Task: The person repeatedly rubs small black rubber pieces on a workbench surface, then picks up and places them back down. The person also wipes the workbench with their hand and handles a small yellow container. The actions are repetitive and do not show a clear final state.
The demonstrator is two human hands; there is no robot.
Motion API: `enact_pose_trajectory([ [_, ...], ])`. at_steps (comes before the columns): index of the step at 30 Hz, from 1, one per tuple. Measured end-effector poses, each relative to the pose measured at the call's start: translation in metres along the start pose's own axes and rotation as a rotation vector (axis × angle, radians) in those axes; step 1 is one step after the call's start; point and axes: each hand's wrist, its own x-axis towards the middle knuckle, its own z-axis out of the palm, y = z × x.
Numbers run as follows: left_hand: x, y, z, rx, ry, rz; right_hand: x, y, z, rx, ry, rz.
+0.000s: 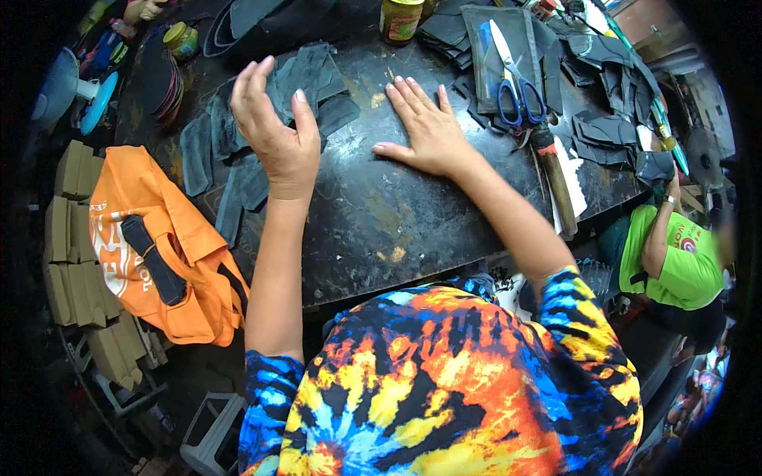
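My left hand [278, 131] is raised over the dark table [349, 222], fingers stretched upward and thumb apart, holding nothing. Behind and beside it lie several dark grey cut strips [230, 194] of flat material. My right hand [425, 131] rests palm down on the tabletop with its fingers spread, also holding nothing. To the right of that hand, scissors [512, 87] with blue handles lie on a dark flat piece with a clear cover. A hammer-like tool with a wooden handle [559, 190] lies just below the scissors.
Stacks of dark cut pieces [607, 135] cover the table's right side. Jars [401, 20] stand at the back. An orange bag [159, 246] hangs at the left edge, beside stacked cardboard pieces [75, 262]. A person in a green shirt [675, 258] is at the right.
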Motion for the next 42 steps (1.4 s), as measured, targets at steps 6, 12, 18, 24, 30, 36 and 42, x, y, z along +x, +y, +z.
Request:
enact_pose_trajectory([
  [6,-0.029,-0.005,-0.003,0.062,-0.046,0.016,-0.095,-0.036,-0.041,0.148,-0.196,-0.157],
  [12,-0.026,-0.007,-0.007,0.025,-0.033,-0.029,-0.092,-0.004,-0.044,0.070,-0.235,-0.078],
  [18,-0.031,-0.002,-0.005,0.019,-0.070,-0.057,0.001,0.020,-0.002,-0.012,0.004,0.078],
  [24,-0.026,-0.008,-0.011,0.055,-0.060,-0.101,-0.124,-0.011,-0.057,0.093,-0.201,0.043],
  [30,-0.029,-0.003,-0.007,0.033,-0.077,-0.112,-0.062,0.013,-0.037,-0.036,-0.189,0.043],
  [36,-0.026,-0.007,-0.011,0.035,-0.055,-0.102,-0.025,-0.013,-0.014,0.032,-0.101,-0.004],
  [42,-0.025,-0.010,-0.012,0.028,-0.037,-0.118,-0.097,-0.029,-0.054,0.143,-0.311,-0.147],
])
